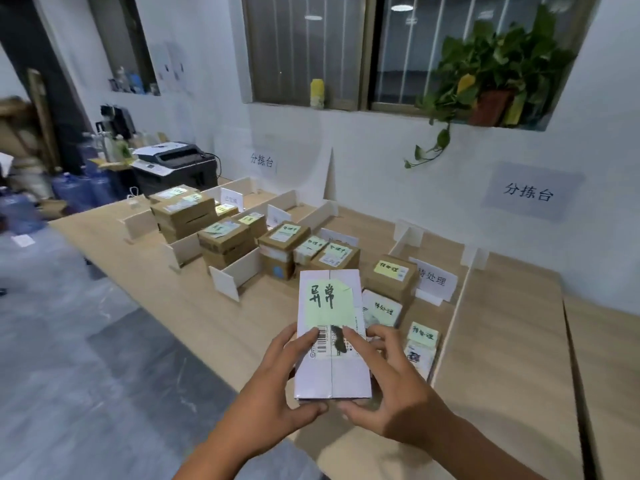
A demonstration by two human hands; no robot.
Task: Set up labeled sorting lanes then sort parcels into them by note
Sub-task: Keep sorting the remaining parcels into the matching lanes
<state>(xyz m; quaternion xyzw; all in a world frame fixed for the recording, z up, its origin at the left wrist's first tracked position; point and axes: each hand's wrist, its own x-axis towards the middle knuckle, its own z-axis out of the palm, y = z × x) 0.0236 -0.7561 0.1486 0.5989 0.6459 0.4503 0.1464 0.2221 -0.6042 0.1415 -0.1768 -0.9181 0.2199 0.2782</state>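
A: Grip status at 6 o'clock?
B: Clasped from both sides by left hand [277, 386] and right hand [393, 386]: white parcel [332, 375], above table [502, 341].
A: Failure mode?
B: Misrouting. Reads 异常 on green note [325, 301]; reads 待处理 on nearest lane card [434, 280], 1 o'clock. Illegible at 11 o'clock: farther cards [232, 199]. Verify before release.

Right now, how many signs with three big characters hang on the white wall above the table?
2. The left sign is near the printer; the right sign hangs below the potted plant. Others may lie outside the view.
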